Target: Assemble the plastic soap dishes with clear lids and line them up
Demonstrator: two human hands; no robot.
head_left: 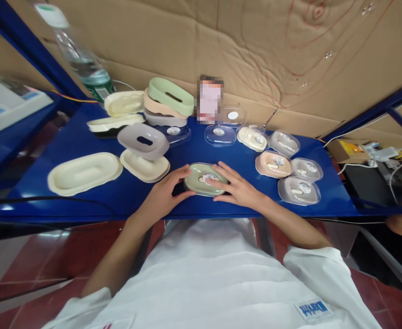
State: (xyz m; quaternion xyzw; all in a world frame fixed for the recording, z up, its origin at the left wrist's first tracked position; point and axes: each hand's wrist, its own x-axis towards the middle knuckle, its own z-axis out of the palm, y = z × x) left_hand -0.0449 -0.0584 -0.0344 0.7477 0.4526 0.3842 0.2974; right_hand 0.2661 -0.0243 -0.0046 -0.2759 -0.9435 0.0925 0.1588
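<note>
Far to the left of my left hand, I see a clear plastic water bottle with a green label (84, 64) that stands tilted against the brown cardboard wall (256, 50). Nearer, still left of that hand, a large cream oval plastic tray (84, 173) lies flat on the blue metal table (33, 183). Between this tray and my hand, a grey oval plastic piece with a slot (143, 140) sits on a cream oval base (145, 167). Behind it, well beyond my hands, there is a stack of oval pieces with a pale green one on top (168, 104).

My left hand (165, 194) rests on the table with the fingers spread a little; its fingertips touch the left end of the pale green oval soap box with a clear lid (201, 178). This box lies flat near the front edge of the table, directly between my two hands. My right hand (237, 185) is open and lies over the right part of the box, its fingers pressing on the lid near a round white sticker (210, 177). Neither hand closes around the box; both only lie against it.

To the right of my right hand, a pink oval box with a clear lid (273, 164) is near, and two grey closed boxes (302, 180) lie just beyond it. Beyond my right hand, some clear lids (220, 135) lie on the table.
</note>
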